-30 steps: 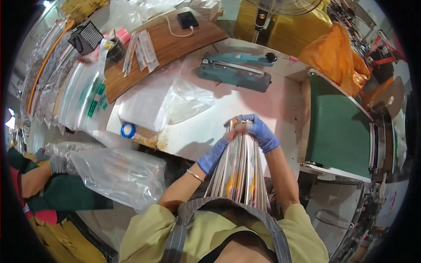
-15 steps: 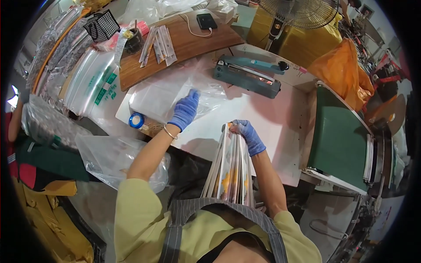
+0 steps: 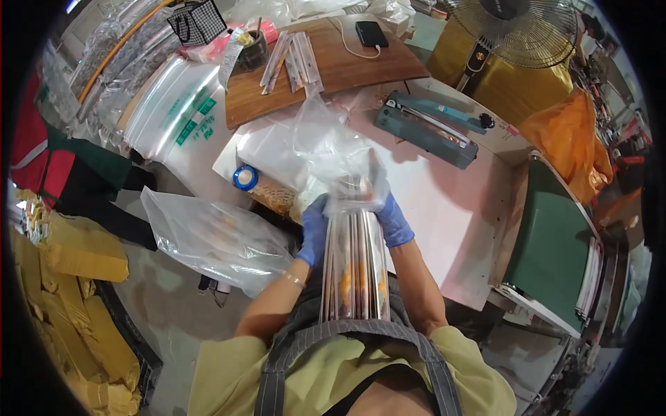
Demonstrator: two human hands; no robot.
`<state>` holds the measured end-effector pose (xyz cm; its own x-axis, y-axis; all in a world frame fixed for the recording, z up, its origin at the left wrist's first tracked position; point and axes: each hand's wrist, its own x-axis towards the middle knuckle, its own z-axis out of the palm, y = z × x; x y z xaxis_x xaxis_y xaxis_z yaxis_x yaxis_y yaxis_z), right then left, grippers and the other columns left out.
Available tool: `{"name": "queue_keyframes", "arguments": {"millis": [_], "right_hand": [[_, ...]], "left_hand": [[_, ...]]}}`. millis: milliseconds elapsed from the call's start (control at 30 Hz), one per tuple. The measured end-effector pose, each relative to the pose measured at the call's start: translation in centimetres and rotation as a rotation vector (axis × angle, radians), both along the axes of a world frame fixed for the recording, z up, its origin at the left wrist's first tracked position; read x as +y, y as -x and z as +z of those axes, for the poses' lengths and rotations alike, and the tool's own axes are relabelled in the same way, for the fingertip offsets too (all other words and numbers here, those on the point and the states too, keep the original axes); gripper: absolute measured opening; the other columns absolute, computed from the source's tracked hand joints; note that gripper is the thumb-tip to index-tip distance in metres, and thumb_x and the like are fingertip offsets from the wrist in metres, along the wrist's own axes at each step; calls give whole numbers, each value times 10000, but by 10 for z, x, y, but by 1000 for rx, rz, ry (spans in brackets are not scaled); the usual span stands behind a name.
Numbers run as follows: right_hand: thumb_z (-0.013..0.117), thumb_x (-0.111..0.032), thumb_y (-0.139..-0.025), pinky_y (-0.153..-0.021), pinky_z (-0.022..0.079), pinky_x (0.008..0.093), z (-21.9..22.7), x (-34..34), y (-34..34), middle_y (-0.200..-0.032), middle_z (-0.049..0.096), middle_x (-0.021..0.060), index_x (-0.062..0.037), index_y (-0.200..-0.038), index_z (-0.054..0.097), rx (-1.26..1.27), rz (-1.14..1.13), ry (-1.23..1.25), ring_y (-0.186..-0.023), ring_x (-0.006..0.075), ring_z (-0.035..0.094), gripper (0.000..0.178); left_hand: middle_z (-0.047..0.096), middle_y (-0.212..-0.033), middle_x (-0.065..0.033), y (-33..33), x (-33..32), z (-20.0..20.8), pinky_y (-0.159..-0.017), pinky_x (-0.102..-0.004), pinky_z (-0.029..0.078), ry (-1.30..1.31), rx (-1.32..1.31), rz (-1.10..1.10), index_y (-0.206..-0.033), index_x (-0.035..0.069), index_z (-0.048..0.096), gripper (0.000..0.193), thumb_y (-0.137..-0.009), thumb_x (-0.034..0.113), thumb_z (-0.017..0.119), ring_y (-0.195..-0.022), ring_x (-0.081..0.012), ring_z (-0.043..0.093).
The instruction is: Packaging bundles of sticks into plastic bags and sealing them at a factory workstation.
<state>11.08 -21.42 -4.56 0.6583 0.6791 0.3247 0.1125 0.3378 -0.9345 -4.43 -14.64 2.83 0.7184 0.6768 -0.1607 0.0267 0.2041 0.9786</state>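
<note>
A bundle of long, flat, shiny packets [image 3: 355,270] with orange printing leans upright between my forearms, its lower end against my striped apron. The mouth of a clear plastic bag [image 3: 322,142] now lies over the bundle's far end. My left hand [image 3: 315,227], in a blue glove, closes on the bag's edge at the bundle's left side. On the other side my gloved right hand [image 3: 394,220] grips the bundle, its fingers partly under the crumpled film. More flat clear bags [image 3: 267,149] lie on the white worktop beyond the left hand.
A grey-blue bag sealer [image 3: 430,132] stands behind the right hand. Blue tape [image 3: 245,177] sits by the worktop's left edge. A wooden board [image 3: 354,59] holds a phone [image 3: 372,35] and slim packets [image 3: 295,62]. A fan [image 3: 517,31] stands at the back; another person [image 3: 62,163] is at left.
My left hand has come back from the flat bags to the bundle, bringing a clear bag over its far end. The person at the left has moved, and my view has shifted.
</note>
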Motion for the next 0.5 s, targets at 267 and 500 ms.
{"name": "queue_keyframes", "arguments": {"millis": [267, 500], "right_hand": [[607, -290, -804, -963, 338, 393, 11, -107, 82, -1248, 421, 203, 20, -1273, 347, -108, -47, 253, -1129, 317, 434, 619], [606, -234, -803, -822, 411, 408, 121, -199, 94, -1152, 482, 210, 13, -1218, 395, -136, 68, 749, -976, 319, 511, 527]], "left_hand": [[619, -873, -80, 51, -97, -138, -714, -337, 458, 355, 128, -132, -947, 27, 601, 294, -893, 220, 386, -784, -205, 562], [576, -650, -170, 90, -71, 18, -594, -420, 473, -1135, 204, -941, -707, 51, 564, 160, -773, 178, 492, -646, -350, 586]]}}
